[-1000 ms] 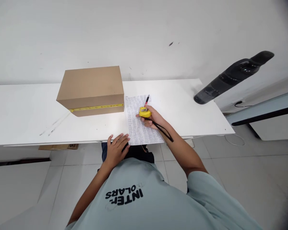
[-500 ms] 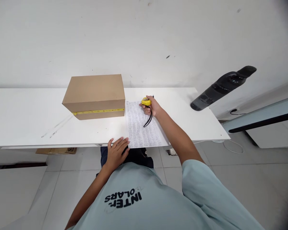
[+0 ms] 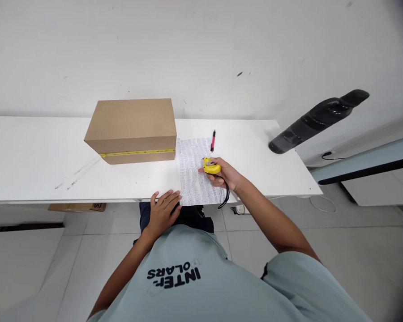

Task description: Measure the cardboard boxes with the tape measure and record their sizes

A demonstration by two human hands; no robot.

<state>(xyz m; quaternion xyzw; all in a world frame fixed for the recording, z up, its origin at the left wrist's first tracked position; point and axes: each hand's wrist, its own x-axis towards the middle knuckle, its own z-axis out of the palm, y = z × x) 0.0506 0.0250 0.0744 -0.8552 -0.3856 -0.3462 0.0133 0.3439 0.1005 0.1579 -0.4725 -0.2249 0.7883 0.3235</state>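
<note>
In my right hand is a yellow tape measure with a black wrist strap, held above the lower right part of a densely written sheet of paper. My left hand rests with its fingers spread on the table's front edge, just left of the paper's near corner. A closed cardboard box with yellow tape along its front stands to the left of the sheet. Beside the sheet's far right corner lies a red and black pen.
The long white table runs along the wall. At its right end stands a black handheld device, possibly a vacuum. Flattened cardboard shows below the table, and a cable lies on the floor at right.
My right hand has drawn the tape measure back toward me and a little rightward, uncovering the pen. The left hand stays in place on the edge.
</note>
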